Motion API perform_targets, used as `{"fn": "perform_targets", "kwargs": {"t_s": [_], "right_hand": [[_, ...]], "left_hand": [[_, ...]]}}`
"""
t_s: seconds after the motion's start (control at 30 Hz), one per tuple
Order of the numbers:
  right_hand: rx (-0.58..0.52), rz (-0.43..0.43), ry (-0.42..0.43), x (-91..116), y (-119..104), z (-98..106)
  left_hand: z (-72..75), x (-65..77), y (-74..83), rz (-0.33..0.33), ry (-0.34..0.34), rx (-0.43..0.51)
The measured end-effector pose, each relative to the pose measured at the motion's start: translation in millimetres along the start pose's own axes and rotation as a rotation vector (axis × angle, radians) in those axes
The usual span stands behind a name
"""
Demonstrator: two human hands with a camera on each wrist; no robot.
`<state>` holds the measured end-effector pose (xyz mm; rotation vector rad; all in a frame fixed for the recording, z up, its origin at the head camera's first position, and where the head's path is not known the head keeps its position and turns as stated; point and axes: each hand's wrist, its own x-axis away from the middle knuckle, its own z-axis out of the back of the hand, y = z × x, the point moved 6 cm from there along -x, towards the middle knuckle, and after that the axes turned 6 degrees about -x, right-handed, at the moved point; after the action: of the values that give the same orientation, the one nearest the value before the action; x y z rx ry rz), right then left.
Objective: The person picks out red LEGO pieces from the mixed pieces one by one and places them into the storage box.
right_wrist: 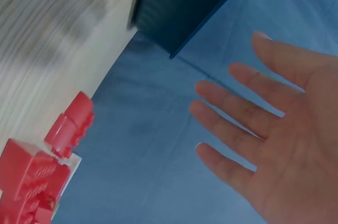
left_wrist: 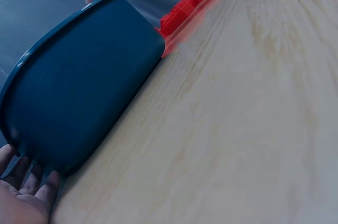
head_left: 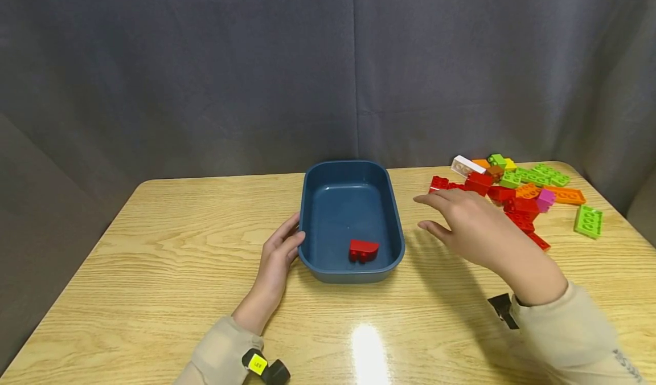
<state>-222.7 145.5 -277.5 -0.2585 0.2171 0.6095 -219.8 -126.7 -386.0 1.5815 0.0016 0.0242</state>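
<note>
A blue plastic bin stands on the table, with one red toy brick lying in its near end. My left hand touches the bin's left side; in the left wrist view the fingertips rest against its outer wall. Over the table to the right of the bin hovers my right hand, holding nothing. The right wrist view shows its fingers spread apart. Beyond that hand lies a pile of red bricks, partly hidden behind it.
Green bricks, an orange plate, a magenta brick and a white brick lie in the far right pile. A lone green plate is near the right edge. A dark curtain hangs behind the wooden table.
</note>
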Motion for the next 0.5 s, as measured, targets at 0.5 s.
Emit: {"fn": "perform_targets", "kwargs": {"t_s": [0.5], "right_hand": [[-0.056,-0.165,-0.131,5.3,37.6,-4.3]], "left_hand": [[-0.2,-0.2,0.4,-0.004,0.004,-0.004]]}}
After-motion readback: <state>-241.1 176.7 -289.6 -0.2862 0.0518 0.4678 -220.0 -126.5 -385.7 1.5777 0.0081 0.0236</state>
